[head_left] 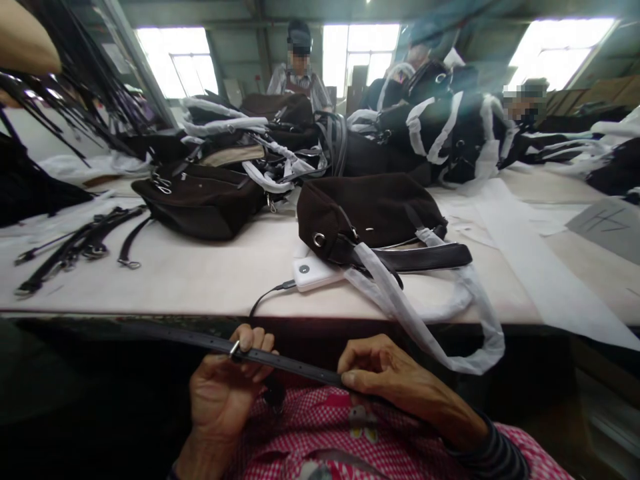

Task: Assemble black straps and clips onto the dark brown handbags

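A black strap (300, 367) with a row of punched holes stretches across in front of me, below the table's edge. My left hand (225, 387) is closed on it at a silver buckle (235, 349), the fingers curled around the strap. Farther right along the strap, my right hand (385, 370) pinches it between thumb and fingers. On the table just beyond my hands lies a dark brown handbag (370, 207), its looped handles (415, 327) wrapped in white paper and hanging over the edge. The strap's far left end fades into shadow.
A white power bank (313, 273) with a black cable sits partly under the handbag. Several loose straps with metal clips (80, 250) lie at left, near another dark bag (200, 200). Bags with wrapped handles (450, 127) are heaped behind. A person (300, 67) stands across the table.
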`<state>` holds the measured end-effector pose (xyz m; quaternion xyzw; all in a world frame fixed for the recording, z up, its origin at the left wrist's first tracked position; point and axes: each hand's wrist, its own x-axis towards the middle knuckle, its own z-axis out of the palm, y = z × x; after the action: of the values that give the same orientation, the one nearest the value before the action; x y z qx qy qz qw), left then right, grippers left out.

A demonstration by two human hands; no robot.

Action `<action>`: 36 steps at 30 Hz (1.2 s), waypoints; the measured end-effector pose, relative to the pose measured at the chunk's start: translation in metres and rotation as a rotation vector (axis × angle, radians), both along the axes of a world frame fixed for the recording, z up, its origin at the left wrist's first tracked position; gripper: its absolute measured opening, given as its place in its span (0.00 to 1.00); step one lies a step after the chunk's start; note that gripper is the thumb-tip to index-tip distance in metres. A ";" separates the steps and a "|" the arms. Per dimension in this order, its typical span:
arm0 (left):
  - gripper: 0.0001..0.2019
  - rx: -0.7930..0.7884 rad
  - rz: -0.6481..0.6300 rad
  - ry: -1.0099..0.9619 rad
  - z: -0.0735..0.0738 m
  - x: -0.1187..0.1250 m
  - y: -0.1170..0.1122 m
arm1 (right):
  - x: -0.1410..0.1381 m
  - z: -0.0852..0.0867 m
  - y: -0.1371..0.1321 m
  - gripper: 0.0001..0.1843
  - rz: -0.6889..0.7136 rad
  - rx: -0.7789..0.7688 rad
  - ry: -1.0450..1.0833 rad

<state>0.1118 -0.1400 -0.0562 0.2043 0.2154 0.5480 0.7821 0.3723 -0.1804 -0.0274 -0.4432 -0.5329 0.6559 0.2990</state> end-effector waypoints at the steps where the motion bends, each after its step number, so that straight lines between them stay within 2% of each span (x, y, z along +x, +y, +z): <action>1: 0.09 -0.002 -0.011 -0.001 0.000 0.001 -0.001 | -0.001 0.000 0.000 0.08 0.004 -0.009 0.011; 8: 0.07 -0.016 -0.055 -0.022 0.001 0.006 -0.004 | -0.009 -0.007 0.002 0.09 0.049 -0.054 0.088; 16: 0.04 -0.017 -0.118 -0.057 -0.006 0.011 -0.007 | -0.018 -0.015 0.005 0.14 0.050 -0.091 0.153; 23: 0.02 -0.012 -0.130 -0.088 -0.015 0.012 -0.007 | -0.026 -0.014 0.010 0.18 0.056 -0.102 0.187; 36: 0.03 -0.017 -0.148 -0.115 -0.015 0.023 -0.010 | -0.037 -0.019 0.016 0.17 0.075 -0.096 0.179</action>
<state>0.1344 -0.1497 -0.0716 0.1810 0.1589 0.4978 0.8332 0.3353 -0.1645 -0.0461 -0.3763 -0.4883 0.7282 0.2993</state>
